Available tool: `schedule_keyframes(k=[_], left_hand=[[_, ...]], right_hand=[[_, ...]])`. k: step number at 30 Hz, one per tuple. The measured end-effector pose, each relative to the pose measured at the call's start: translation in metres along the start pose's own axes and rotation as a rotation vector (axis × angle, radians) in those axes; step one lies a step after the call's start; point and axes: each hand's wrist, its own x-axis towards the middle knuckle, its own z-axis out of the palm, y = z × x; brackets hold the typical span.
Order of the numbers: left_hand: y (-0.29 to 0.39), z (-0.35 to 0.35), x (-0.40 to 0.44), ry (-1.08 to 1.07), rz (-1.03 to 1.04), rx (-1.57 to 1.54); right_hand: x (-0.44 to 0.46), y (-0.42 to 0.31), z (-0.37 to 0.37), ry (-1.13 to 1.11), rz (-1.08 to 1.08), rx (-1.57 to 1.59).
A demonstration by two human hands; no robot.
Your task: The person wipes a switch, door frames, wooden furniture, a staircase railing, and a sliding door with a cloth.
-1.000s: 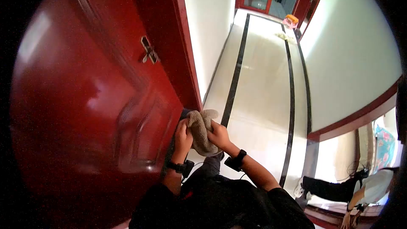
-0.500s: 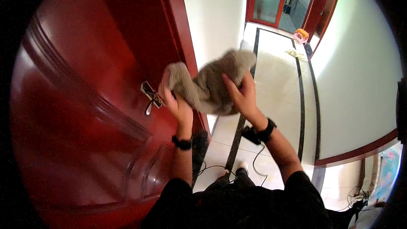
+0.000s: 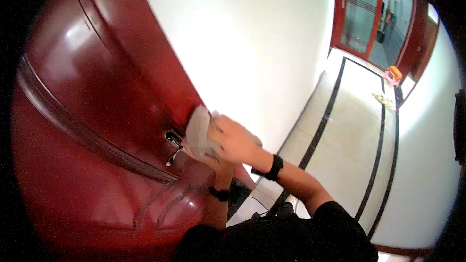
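A grey-brown cloth (image 3: 198, 128) is bunched between my two hands, close to the edge of the red door (image 3: 111, 116). My right hand (image 3: 235, 140) lies over the cloth with its fingers curled on it. Beneath and partly hidden by the cloth, my left hand (image 3: 206, 160) holds it from the door side. The metal door handle (image 3: 174, 153) is just left of my left hand.
A white wall (image 3: 252, 43) rises beyond the door. The pale hallway floor (image 3: 344, 140) with dark stripes leads to a glass door (image 3: 360, 14). An orange and pink stool (image 3: 392, 75) and a crumpled cloth (image 3: 382, 99) are at the far end.
The cloth was folded low before me, then lifted and spread. It is now bunched at the door's edge, and my right hand has moved left onto it. The view has turned toward the door.
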Motion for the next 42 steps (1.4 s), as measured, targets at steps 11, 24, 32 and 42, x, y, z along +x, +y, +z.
schedule_keyframes(k=[11,24,32,42], left_hand=[[-0.01,0.002,-0.016,0.187,-0.07,0.218],[0.062,0.015,0.105,0.179,0.197,0.293],[0.065,0.03,0.094,0.238,-0.038,-0.066],[0.049,0.028,0.085,0.26,0.124,0.103]], right_hand=[[-0.002,0.046,0.013,-0.106,-0.114,0.183],[0.14,0.004,-0.046,0.328,-0.282,0.032],[0.116,0.01,-0.048,0.217,-0.327,-0.057],[0.149,0.002,-0.055,0.407,-0.394,-0.066]])
